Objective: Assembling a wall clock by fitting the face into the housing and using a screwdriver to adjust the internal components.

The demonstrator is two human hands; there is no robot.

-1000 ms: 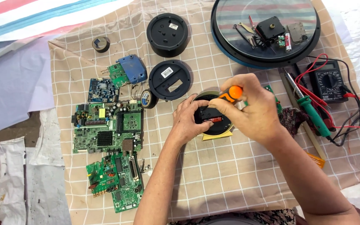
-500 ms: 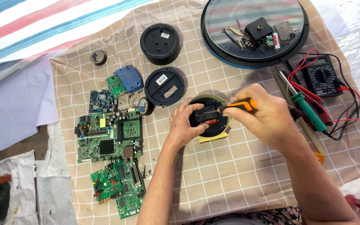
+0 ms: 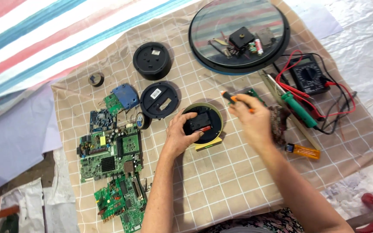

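- Cloth point(image 3: 238, 181): beige, with a grid of thin white lines.
- Round clock body point(image 3: 203, 124): black back, yellow-green rim.
- Screwdriver point(image 3: 234, 98): orange handle, black tip section.
- Circuit boards point(image 3: 109, 151): green, with black and silver components.
- Soldering iron point(image 3: 298, 113): green handle.
- Multimeter point(image 3: 309, 79): black, with red and black leads.
- Sheet point(image 3: 44, 39) behind the cloth: white, red and blue stripes.

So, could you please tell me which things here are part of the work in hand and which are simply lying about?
In hand:
left hand steadying the small round clock
right hand holding the orange-handled screwdriver

Lying about:
green circuit boards
two black round covers
multimeter
soldering iron
large round clock
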